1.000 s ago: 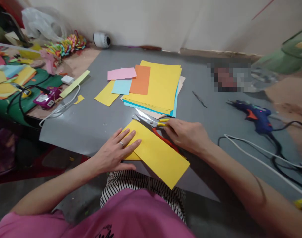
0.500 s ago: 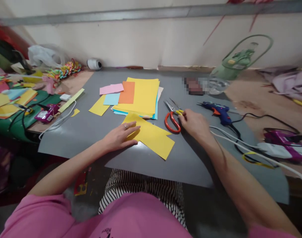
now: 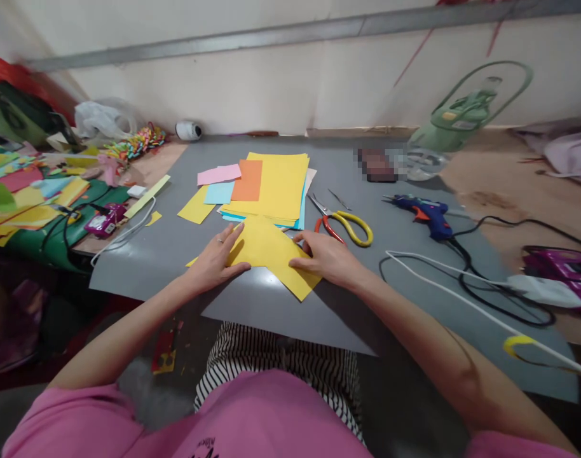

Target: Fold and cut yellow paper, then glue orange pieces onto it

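Observation:
Several overlapping pieces of yellow paper (image 3: 262,245) lie near the front of the grey table sheet. My left hand (image 3: 214,259), a ring on one finger, rests on their left side with its fingers stretched out. On the right edge of the paper is my right hand (image 3: 329,257); its thumb and forefinger are bent but apart, and its other fingers are partly hidden. Just beyond my right hand lie scissors (image 3: 352,229) with one red and one yellow handle. A thin metal tool (image 3: 339,199) is beside their blades.
Behind the hands sits a stack of coloured paper (image 3: 281,184) topped by yellow sheets. A blue glue gun (image 3: 426,213) with black cord lies right, near a white cable (image 3: 443,270). A green bottle (image 3: 452,127) stands back right. Paper scraps (image 3: 33,197) crowd the left side.
My right hand has let go of the scissors' yellow handle and moved left onto the yellow paper. The scissors now lie with handles spread. My left hand stays on the paper.

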### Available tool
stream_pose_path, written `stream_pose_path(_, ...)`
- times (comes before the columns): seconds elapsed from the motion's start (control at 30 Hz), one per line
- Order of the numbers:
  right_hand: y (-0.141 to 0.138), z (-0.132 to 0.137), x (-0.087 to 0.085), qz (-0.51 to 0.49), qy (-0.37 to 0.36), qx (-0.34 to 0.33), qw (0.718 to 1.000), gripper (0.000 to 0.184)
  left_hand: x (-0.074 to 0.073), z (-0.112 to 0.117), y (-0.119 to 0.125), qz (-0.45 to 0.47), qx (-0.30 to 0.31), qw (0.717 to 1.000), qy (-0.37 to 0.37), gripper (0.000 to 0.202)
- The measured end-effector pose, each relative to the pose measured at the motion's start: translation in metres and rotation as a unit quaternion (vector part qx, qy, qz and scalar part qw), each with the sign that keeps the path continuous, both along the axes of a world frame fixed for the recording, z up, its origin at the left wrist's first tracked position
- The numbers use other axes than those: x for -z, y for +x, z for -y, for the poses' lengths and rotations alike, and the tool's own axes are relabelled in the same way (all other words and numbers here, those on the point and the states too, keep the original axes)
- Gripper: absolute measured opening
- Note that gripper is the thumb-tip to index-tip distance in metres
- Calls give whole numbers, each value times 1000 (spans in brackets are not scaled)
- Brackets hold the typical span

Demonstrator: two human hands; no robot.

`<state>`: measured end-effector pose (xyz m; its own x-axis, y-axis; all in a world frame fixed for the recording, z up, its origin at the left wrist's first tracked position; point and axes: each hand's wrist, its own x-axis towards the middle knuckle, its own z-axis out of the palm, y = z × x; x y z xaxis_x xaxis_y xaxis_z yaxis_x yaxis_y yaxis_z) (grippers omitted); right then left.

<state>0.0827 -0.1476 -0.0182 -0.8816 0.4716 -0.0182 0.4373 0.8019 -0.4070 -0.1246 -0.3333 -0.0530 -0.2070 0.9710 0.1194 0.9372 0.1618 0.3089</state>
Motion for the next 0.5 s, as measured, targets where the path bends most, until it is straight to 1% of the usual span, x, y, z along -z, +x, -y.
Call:
stream_pose_path(0.07, 0, -1, -2, -12, -10, -3, 1000, 14, -1, 4, -4, 8, -6, 1000, 4, 84)
stream_pose_path(0.1, 1, -4, -4, -19, -13, -1, 1000, 12, -2, 6, -6, 11, -7, 1000, 5, 85)
stream_pose_path(0.17, 3, -14, -9, -34, -12, 13, 999, 14, -6, 8, -9, 13, -12, 1000, 4, 86)
stream_pose_path(0.23, 3, -30, -14, -52, 0, 60, 997, 17, -9, 8, -10, 3, -27, 1000, 2, 88)
stream_pose_path(0.3, 0, -48, -17, -76, 22, 163, 984, 17, -11, 7, -11, -12, -47, 999, -1, 91)
stream_pose_path(0.37, -3, -65, -16, -85, 23, 227, 970, 15, -12, 5, -12, -23, -63, 998, -6, 96)
stream_pose_path(0.5, -10, -87, -7, -92, 11, 269, 959, 16, -13, 1, -16, -19, -82, 996, -19, 99)
